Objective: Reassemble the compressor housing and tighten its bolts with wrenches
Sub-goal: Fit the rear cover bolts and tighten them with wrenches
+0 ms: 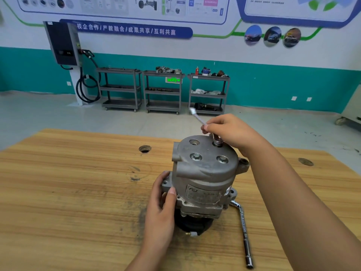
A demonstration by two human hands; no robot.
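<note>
Gripping the compressor housing (203, 173) with curled fingers, the left hand (160, 208) steadies it (upright); the right hand (232, 132) pinches a wrench (201, 122) seated on a bolt.

I work in bright, even light; the compressor (205, 173) casts barely a shadow at its base. Behind it the wall posters (125, 4) look soft and bowed.

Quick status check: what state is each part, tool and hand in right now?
compressor housing: upright on the table.
front-left bolt: seated.
front-right bolt: seated.
rear-left hole: no bolt head visible.
wrench: end set at the rear-right bolt position.
right hand: grips the wrench.
left hand: grips the housing's side.
L-shaped wrench: lying loose on the table.
</note>
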